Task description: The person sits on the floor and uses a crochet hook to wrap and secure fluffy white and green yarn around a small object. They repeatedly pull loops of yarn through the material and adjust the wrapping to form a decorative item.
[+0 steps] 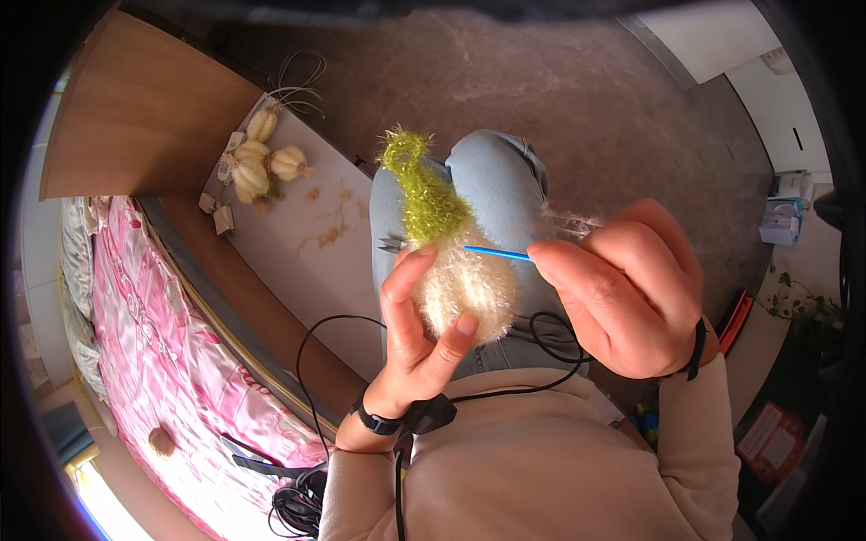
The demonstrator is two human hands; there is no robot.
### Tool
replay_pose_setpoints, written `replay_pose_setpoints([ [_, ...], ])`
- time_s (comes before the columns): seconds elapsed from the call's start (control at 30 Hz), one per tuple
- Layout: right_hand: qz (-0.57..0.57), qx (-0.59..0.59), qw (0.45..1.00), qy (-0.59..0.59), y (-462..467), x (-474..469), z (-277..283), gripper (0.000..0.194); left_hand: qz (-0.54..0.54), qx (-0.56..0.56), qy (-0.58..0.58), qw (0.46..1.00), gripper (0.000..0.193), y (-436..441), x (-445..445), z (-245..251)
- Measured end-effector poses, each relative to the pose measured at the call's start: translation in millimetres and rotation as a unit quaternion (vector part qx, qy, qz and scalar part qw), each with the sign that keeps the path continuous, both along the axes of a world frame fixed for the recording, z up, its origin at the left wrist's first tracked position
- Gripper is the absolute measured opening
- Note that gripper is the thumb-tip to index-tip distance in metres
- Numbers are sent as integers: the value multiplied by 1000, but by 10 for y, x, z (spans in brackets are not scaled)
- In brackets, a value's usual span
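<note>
My left hand (pixel 423 331) holds a fuzzy cream yarn pumpkin-like ball (pixel 467 287) by its side, above my lap. A green tinsel-yarn top (pixel 433 203) rises from it and curls over at its tip. Pinched in the fingers of my right hand (pixel 619 291) is a blue needle or hook (pixel 497 253), its tip over the cream part just below the green. Loose pale yarn (pixel 575 222) shows beside the right fingers. Grey pointed metal blades (pixel 390 245) stick out behind the left fingers; what they belong to is hidden.
Several cream yarn balls (pixel 250 179) and tan yarn scraps (pixel 331 233) lie on a pale tabletop (pixel 298 270) at left. A black cable (pixel 311 338) loops across my lap. A bed with a pink cover (pixel 155 338) holds a small brown ball (pixel 161 441).
</note>
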State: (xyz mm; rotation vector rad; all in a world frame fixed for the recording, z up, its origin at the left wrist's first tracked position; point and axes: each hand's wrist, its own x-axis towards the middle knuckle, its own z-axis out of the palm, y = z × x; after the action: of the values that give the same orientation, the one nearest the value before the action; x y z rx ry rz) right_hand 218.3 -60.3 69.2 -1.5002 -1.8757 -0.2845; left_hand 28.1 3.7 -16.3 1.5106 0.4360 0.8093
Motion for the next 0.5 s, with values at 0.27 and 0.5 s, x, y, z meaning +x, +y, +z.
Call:
replay_pose_setpoints([
  [0.27, 1, -5, 1000, 6, -23, -9, 19, 36, 3, -73, -26, 997, 63, -23, -10, -65],
  [0.5, 21, 11, 1000, -1, 4, -11, -17, 35, -6, -73, -40, 997, 63, -20, -36, -94],
])
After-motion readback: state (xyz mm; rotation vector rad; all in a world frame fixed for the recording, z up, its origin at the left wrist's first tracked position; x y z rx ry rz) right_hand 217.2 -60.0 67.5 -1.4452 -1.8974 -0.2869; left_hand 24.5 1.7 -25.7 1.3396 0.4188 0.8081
